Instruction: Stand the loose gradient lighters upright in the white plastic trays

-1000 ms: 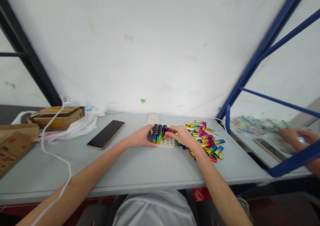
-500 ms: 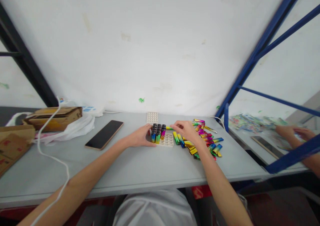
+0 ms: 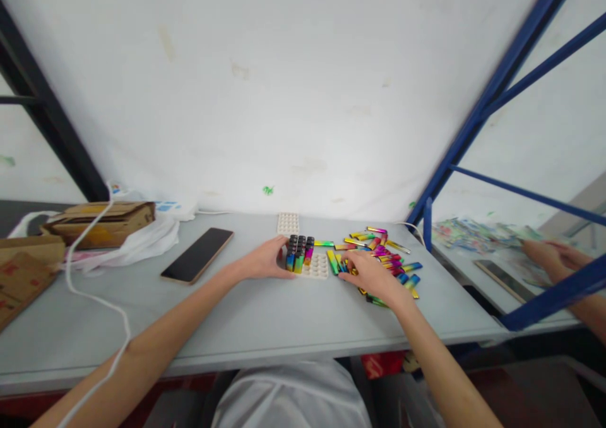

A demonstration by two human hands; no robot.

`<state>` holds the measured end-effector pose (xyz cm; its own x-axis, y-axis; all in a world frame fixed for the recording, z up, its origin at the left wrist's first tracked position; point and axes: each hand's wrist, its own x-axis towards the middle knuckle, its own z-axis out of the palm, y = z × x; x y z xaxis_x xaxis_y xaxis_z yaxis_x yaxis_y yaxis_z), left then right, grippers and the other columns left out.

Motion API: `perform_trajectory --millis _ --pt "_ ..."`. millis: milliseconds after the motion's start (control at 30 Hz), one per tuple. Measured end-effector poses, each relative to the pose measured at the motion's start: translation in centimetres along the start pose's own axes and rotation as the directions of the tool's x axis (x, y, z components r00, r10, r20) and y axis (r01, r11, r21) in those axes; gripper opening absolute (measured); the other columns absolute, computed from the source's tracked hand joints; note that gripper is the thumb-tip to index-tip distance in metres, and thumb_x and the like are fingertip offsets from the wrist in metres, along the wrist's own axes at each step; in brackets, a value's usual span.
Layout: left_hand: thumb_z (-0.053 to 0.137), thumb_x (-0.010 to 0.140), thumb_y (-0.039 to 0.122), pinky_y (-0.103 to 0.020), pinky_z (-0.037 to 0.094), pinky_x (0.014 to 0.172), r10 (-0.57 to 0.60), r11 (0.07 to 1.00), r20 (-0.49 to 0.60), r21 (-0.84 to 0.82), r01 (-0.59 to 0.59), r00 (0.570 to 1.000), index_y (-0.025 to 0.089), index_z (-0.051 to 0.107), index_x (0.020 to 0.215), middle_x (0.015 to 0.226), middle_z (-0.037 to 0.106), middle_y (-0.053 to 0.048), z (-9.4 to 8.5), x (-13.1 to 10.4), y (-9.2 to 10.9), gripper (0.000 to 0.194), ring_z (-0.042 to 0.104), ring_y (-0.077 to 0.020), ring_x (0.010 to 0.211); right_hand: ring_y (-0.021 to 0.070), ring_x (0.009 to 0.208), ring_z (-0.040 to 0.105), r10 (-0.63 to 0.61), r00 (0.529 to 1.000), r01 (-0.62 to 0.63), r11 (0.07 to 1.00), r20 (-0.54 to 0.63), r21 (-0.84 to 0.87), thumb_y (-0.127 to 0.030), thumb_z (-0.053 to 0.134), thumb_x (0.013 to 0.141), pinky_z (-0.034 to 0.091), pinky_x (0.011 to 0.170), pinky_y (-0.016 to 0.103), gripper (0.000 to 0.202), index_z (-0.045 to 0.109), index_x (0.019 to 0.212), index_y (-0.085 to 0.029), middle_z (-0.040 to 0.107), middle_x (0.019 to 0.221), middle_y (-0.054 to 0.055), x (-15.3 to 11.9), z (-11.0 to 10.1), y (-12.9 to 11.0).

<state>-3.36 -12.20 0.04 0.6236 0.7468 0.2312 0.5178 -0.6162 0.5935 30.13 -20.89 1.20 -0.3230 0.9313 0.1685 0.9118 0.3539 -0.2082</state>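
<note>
A white holed tray [image 3: 318,267] lies mid-table. Upright in its left part stand several black-topped, shiny multicoloured tubes [image 3: 298,261] that look like lighters. My left hand [image 3: 267,259] curves round the left side of this block, its thumb along the tray's front edge. To the right, my right hand [image 3: 369,273] reaches into a loose pile of shiny tubes [image 3: 395,264]. Its thumb and fingers close about a blue-yellow tube at the pile's left edge; the fingers partly hide it. A yellow-green tube [image 3: 324,243] lies flat just behind the tray.
Another white holed tray [image 3: 288,222] lies near the wall. On the left are a phone [image 3: 197,255], cardboard boxes [image 3: 101,223], a plastic bag [image 3: 151,242] and a white cable [image 3: 101,300]. A blue metal frame [image 3: 473,125] stands on the right; beyond it another person's hands [image 3: 552,257] show.
My right hand has moved from behind the tray, right and toward me, onto the pile's left edge. The yellow-green tube it was at now lies free of it. My left hand stays.
</note>
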Motion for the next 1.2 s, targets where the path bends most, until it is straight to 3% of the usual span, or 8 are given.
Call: perform_trajectory --millis 233,467,533,667,833,933,1033,1200 --pt "0.093 0.065 0.059 -0.037 0.052 0.071 -0.002 1.000 -0.006 0.000 0.002 1.000 0.024 0.056 0.097 0.095 0.066 -0.004 0.1 0.1 0.0 0.060 0.064 -0.0254 0.083 0.0361 0.112 0.074 0.154 0.988 -0.154 0.983 -0.011 -0.103 -0.018 0.076 0.091 0.053 0.096 0.042 0.048 0.069 0.138 -0.013 0.080 0.116 0.019 1.2 0.5 -0.7" --pt "0.093 0.066 0.062 -0.036 0.053 0.071 0.000 1.000 -0.006 0.004 0.000 1.000 0.024 0.057 0.098 0.097 0.067 -0.004 0.0 -0.1 0.1 0.061 0.065 -0.0256 0.084 0.0305 0.111 0.076 0.201 0.954 -0.125 0.940 -0.220 0.317 -0.012 0.074 0.084 0.055 0.106 0.046 0.032 0.080 0.116 -0.017 0.083 0.115 0.014 3.2 0.1 1.9" --pt "0.093 0.066 0.061 -0.037 0.053 0.072 -0.004 1.000 -0.008 0.003 0.004 1.000 0.024 0.058 0.099 0.097 0.068 -0.004 -0.1 -0.2 0.1 0.061 0.065 -0.0265 0.085 0.0308 0.107 0.078 0.259 0.931 -0.086 0.841 -0.258 0.534 -0.022 0.078 0.084 0.059 0.101 0.048 0.028 0.081 0.111 -0.018 0.083 0.110 0.013 4.0 -0.1 2.3" --pt "0.093 0.065 0.061 -0.038 0.054 0.073 -0.008 1.000 -0.009 0.005 0.008 1.000 0.024 0.059 0.100 0.099 0.067 -0.005 -0.1 -0.2 0.1 0.061 0.065 -0.0269 0.085 0.0293 0.103 0.077 0.391 0.894 0.015 0.465 -0.221 0.885 -0.053 0.088 0.076 0.063 0.087 0.042 0.050 0.080 0.113 -0.020 0.082 0.112 0.011 5.6 -0.5 1.1" --pt "0.094 0.066 0.062 -0.038 0.055 0.075 0.016 1.000 -0.010 0.012 -0.015 1.000 0.024 0.059 0.102 0.102 0.067 -0.006 0.0 -0.1 -0.2 0.063 0.065 -0.0260 0.084 0.0274 0.110 0.077 0.417 0.885 0.143 0.178 -0.206 0.974 -0.071 0.087 0.075 0.064 0.088 0.038 0.059 0.071 0.109 -0.026 0.079 0.115 0.008 7.3 -1.3 -2.4" --pt "0.092 0.068 0.062 -0.038 0.055 0.076 0.010 1.000 0.003 0.022 -0.010 1.000 0.024 0.059 0.104 0.104 0.068 -0.007 0.1 -0.1 -0.3 0.062 0.065 -0.0263 0.086 0.0218 0.089 0.076 0.356 0.916 0.166 0.086 -0.186 0.982 -0.076 0.080 0.082 0.064 0.081 0.037 0.058 0.060 0.110 -0.030 0.073 0.095 0.002 7.9 -1.5 -4.2" --pt "0.091 0.070 0.063 -0.037 0.055 0.076 0.010 1.000 0.004 0.017 -0.010 1.000 0.023 0.059 0.106 0.104 0.068 -0.007 0.1 -0.2 -0.3 0.062 0.065 -0.0260 0.087 0.0135 0.056 0.052 0.298 0.947 0.098 0.100 -0.124 0.990 -0.080 0.071 0.087 0.053 0.056 0.027 0.057 0.054 0.112 -0.032 0.051 0.071 -0.008 8.0 -0.9 -5.3" --pt "0.092 0.068 0.061 -0.038 0.053 0.075 0.004 1.000 0.007 0.000 -0.004 1.000 0.021 0.060 0.106 0.103 0.068 -0.006 0.1 -0.1 -0.1 0.064 0.064 -0.0257 0.086 0.0105 0.046 0.024 0.268 0.960 0.000 0.281 -0.079 0.960 -0.088 0.063 0.087 0.020 0.042 0.022 0.062 0.056 0.105 -0.029 0.032 0.064 -0.011 7.8 1.7 -5.7"
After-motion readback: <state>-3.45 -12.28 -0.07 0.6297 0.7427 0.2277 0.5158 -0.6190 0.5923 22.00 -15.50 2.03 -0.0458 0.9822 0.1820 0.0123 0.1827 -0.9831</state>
